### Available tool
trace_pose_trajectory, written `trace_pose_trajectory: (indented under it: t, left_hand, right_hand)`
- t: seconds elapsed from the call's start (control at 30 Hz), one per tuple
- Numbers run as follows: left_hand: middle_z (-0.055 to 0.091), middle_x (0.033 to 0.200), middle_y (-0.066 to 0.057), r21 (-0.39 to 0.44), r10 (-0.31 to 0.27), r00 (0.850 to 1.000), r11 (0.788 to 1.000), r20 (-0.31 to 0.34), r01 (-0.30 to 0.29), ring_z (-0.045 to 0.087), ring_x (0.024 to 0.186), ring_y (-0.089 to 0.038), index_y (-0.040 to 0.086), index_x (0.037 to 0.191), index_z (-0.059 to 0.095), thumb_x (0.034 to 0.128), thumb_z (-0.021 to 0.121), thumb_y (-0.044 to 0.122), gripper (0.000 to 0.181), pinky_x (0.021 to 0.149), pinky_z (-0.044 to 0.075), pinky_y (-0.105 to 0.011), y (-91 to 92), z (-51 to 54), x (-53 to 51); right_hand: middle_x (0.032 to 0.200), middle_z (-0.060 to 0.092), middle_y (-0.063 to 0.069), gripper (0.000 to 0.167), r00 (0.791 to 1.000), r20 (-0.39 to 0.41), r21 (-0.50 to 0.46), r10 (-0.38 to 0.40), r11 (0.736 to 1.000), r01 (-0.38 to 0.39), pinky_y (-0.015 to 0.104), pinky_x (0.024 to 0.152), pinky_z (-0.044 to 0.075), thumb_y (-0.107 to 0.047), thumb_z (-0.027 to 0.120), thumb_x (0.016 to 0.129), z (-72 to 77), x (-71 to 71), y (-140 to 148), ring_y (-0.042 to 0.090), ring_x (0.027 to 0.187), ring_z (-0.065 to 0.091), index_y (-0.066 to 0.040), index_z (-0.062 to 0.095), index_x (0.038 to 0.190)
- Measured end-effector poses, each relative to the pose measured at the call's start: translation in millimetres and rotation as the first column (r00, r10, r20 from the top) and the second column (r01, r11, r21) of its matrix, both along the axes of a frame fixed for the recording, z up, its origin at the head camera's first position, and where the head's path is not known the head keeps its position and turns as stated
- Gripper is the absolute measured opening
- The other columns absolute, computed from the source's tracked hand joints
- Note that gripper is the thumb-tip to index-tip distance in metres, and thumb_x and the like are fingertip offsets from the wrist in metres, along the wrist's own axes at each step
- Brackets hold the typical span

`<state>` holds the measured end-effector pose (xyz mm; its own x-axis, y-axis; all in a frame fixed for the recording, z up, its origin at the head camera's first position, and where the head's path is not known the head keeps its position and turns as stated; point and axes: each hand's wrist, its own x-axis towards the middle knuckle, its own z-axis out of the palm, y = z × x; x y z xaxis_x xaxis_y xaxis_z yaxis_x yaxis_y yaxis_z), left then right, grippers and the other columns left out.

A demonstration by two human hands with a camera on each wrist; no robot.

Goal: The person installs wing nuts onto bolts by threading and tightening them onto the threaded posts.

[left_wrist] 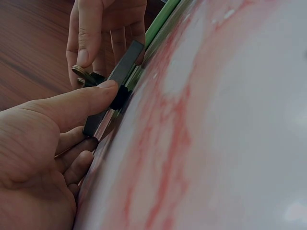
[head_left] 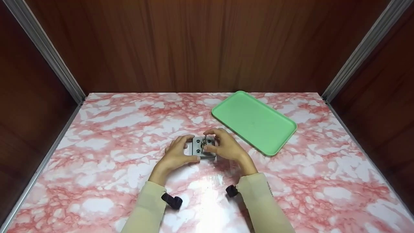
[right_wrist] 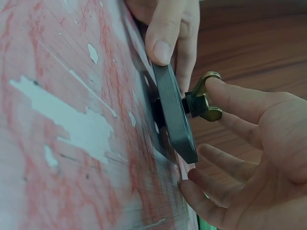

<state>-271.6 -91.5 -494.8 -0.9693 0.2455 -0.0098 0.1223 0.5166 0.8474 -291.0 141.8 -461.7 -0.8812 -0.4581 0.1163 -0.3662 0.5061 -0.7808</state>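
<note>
A square grey plate (head_left: 196,147) with several holes lies between the hands near the table's middle. From its centre rises a brass-coloured wing piece (right_wrist: 211,75) on a dark threaded stem. The left hand (head_left: 176,155) grips the plate's left side, its thumb on the near edge; the left wrist view shows the same thumb on the dark plate edge (left_wrist: 125,64). With thumb and forefinger the right hand (head_left: 226,145) pinches the wing piece, while its other fingers spread beside the plate. A black part under the plate (right_wrist: 159,112) shows in the right wrist view.
A light green tray (head_left: 254,121) lies askew behind and to the right of the hands. The table (head_left: 113,168) has a red-and-white marbled top. Brown wood-grain panels (head_left: 194,45) with metal corner rails stand at the back and both sides.
</note>
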Motion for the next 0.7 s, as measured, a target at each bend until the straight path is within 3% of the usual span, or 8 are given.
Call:
trace_pose_trajectory:
  t: [0.2,0.7]
  left_hand:
    - [0.056,0.144,0.002,-0.018,0.002,1.0,1.0,-0.007,-0.002,0.049,0.124,-0.023,0.023,0.153,0.053,0.0747,0.094,0.028,0.089,0.11,0.025,-0.054,0.3,1.1,0.5]
    - [0.057,0.143,-0.001,-0.034,0.009,1.0,0.999,-0.013,-0.01,0.05,0.126,-0.025,0.022,0.155,0.052,0.0748,0.094,0.028,0.09,0.111,0.027,-0.055,0.8,1.0,0.8]
  right_hand:
    - [0.12,0.064,0.017,0.05,1.0,0.005,-0.027,0.002,1.0,-0.001,0.036,0.079,0.046,-0.015,0.082,0.094,1.6,0.2,-1.8,0.023,0.087,0.057,0.001,0.061,0.135]
    - [0.109,0.062,0.018,0.041,0.996,0.022,-0.053,-0.082,0.995,0.083,0.034,0.074,0.043,-0.016,0.086,0.09,-0.2,2.9,-7.5,0.017,0.079,0.05,-0.003,0.059,0.118]
